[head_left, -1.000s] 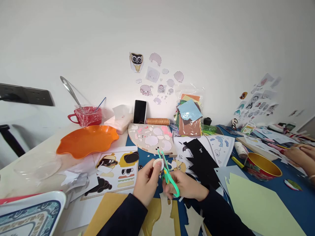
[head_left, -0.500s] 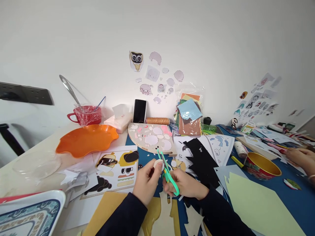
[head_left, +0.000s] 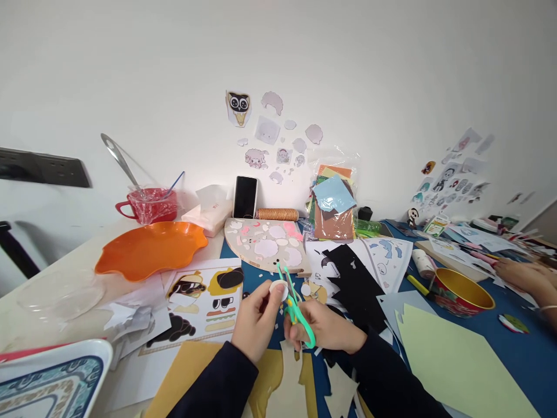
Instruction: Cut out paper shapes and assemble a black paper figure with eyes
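Tightly hemmed — left hand point(head_left: 255, 322) pinches disc point(head_left: 278, 288), right hand point(head_left: 325, 327) grips scissors point(head_left: 296, 312).

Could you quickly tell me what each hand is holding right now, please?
Left hand: closed, pinching a small white paper piece.
Right hand: closed on the green scissors.

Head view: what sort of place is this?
Probably a paper-craft table: right hand holds green scissors at a white paper piece in the left hand; pack of coloured paper behind, cut-outs stuck on the wall.
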`<state>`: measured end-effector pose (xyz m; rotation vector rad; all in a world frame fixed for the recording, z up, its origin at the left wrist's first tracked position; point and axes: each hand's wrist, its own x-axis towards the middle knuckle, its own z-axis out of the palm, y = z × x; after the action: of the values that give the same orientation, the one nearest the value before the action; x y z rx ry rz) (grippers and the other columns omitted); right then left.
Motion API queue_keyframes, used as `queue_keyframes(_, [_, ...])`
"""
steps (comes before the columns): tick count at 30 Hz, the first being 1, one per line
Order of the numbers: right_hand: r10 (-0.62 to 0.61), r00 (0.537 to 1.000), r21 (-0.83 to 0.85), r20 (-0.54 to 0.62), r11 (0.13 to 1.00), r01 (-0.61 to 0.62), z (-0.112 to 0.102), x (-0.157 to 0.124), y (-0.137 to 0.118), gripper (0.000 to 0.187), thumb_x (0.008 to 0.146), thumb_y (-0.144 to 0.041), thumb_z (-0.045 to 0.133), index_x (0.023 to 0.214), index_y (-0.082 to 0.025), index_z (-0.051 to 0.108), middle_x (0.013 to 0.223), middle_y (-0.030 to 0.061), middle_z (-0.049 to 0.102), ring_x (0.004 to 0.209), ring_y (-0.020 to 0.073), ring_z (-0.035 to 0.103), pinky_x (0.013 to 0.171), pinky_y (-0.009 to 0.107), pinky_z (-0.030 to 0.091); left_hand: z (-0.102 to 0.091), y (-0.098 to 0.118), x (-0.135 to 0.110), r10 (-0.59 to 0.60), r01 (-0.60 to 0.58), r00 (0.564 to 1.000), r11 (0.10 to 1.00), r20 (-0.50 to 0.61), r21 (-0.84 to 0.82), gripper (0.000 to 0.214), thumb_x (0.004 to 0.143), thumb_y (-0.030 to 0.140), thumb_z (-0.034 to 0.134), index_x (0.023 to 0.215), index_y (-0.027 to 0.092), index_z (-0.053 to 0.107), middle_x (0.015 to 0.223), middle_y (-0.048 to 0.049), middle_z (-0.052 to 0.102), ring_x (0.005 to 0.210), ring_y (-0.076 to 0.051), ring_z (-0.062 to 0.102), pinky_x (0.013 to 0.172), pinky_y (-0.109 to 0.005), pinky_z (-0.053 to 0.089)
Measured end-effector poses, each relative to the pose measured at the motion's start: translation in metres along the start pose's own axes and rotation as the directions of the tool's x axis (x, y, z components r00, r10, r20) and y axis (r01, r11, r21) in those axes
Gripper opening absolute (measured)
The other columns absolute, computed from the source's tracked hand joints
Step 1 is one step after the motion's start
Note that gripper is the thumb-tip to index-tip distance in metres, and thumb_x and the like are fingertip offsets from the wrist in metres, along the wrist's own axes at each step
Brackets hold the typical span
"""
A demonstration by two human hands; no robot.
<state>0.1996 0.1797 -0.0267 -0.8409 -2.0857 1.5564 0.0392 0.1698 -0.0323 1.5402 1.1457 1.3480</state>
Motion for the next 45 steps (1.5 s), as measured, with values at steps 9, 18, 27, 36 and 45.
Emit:
queue_keyframes(9, [0.062, 0.998, -0.001, 0.001, 0.998, -0.062, -0.0023, -0.0004, -0.0019, 0.048, 0.076, -0.060, 0.052, 0.066, -0.012, 0.053, 0.058, -0.0003, 0.052, 0.054, 0.0075, 0.047, 0.052, 0.019, 0.036, 0.0000, 0.0030, 0.0005, -0.004, 0.004, 1.000, 1.000, 0.010, 0.027, 0.040, 0.084, 0.046, 0.042, 0.056, 0.021, 0.028, 0.054, 0.0077, 0.023, 0.051, -0.009, 0.025, 0.049, -0.024, 0.022])
queue_keyframes(18, [0.056, 0.998, 0.113, -0.035, 0.992, -0.052, -0.0008, 0.0019, -0.0002, 0.043, 0.073, -0.052, 0.062, 0.059, -0.013, 0.051, 0.051, -0.0031, 0.049, 0.047, 0.0060, 0.044, 0.048, 0.018, 0.034, 0.0031, -0.0014, -0.0010, -0.037, 0.042, 0.998, 0.996, 0.055, -0.081, 0.037, 0.085, 0.048, 0.039, 0.062, 0.020, 0.033, 0.056, 0.0081, 0.025, 0.050, -0.008, 0.026, 0.048, -0.022, 0.024])
queue_keyframes(27, [0.105, 0.994, 0.078, -0.015, 0.992, -0.104, -0.0009, 0.0008, -0.0002, 0.044, 0.071, -0.055, 0.061, 0.065, -0.012, 0.053, 0.055, -0.0021, 0.051, 0.050, 0.0070, 0.046, 0.050, 0.019, 0.035, 0.0009, -0.0031, -0.0027, -0.033, 0.042, 0.995, 0.994, 0.094, -0.099, 0.036, 0.087, 0.046, 0.038, 0.063, 0.020, 0.034, 0.057, 0.0079, 0.025, 0.049, -0.007, 0.024, 0.046, -0.022, 0.023])
queue_keyframes(36, [0.080, 0.997, 0.062, -0.013, 0.995, -0.079, -0.0039, 0.0002, 0.0035, 0.046, 0.072, -0.056, 0.061, 0.061, -0.012, 0.051, 0.054, -0.0029, 0.049, 0.050, 0.0061, 0.044, 0.048, 0.018, 0.033, 0.0004, 0.0008, -0.0014, -0.018, 0.027, 0.994, 0.996, 0.107, -0.084, 0.037, 0.086, 0.046, 0.040, 0.061, 0.020, 0.034, 0.057, 0.0075, 0.024, 0.050, -0.008, 0.025, 0.045, -0.022, 0.022])
queue_keyframes(45, [0.095, 0.995, 0.061, 0.001, 0.994, -0.095, -0.0034, 0.0004, 0.0020, 0.044, 0.073, -0.053, 0.061, 0.060, -0.012, 0.052, 0.052, -0.0032, 0.050, 0.048, 0.0055, 0.043, 0.049, 0.018, 0.033, 0.0012, 0.0027, 0.0004, -0.041, 0.047, 0.998, 0.992, 0.045, -0.120, 0.038, 0.087, 0.047, 0.036, 0.061, 0.021, 0.031, 0.055, 0.0082, 0.024, 0.045, -0.007, 0.021, 0.042, -0.023, 0.018])
